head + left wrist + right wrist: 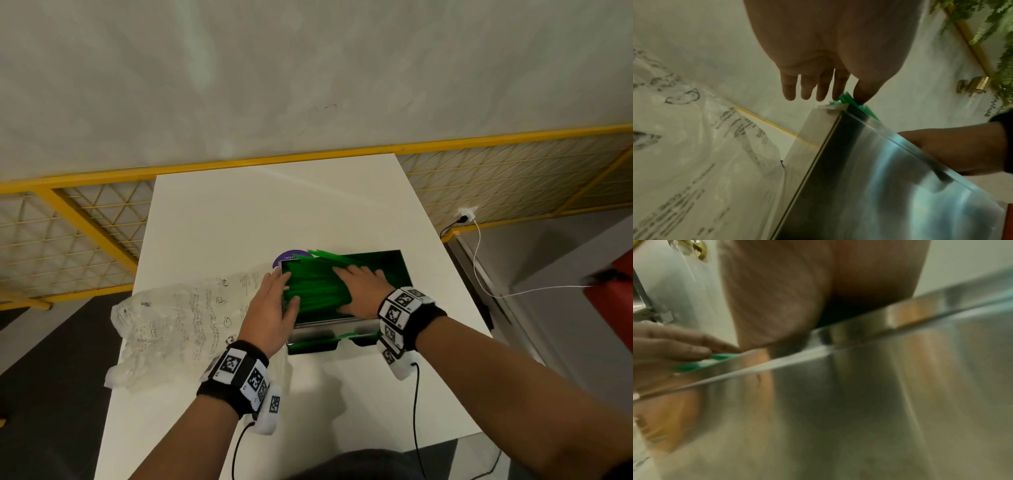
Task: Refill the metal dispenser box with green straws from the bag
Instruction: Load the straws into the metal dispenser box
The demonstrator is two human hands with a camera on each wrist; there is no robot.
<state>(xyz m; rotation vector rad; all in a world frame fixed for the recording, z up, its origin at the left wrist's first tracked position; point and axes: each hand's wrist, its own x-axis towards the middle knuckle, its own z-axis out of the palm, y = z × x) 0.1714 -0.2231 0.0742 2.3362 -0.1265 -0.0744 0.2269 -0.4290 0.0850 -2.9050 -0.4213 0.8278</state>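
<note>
item: metal dispenser box, open-topped, standing on the white table near its front half; brushed steel walls, the near wall filling both wrist views; a tray at its lower front shows a few green ends.

contents: green straws, a thick bundle lying across the open top, left ends over the left rim, some fanned up past the far left corner; the right part of the box interior shows dark green.

left hand: fingers straight, laid along the left rim; thumb reaching in against the straw ends. holds nothing by grip.

right hand: flat, fingers spread wide, palm down on the bundle, pressing it.

bag: clear plastic with black print, crumpled flat on the table just left of the box, touching the left wrist area.

also: purple round label behind the box's far left corner; yellow mesh fence beyond the table; white cable at right.
</note>
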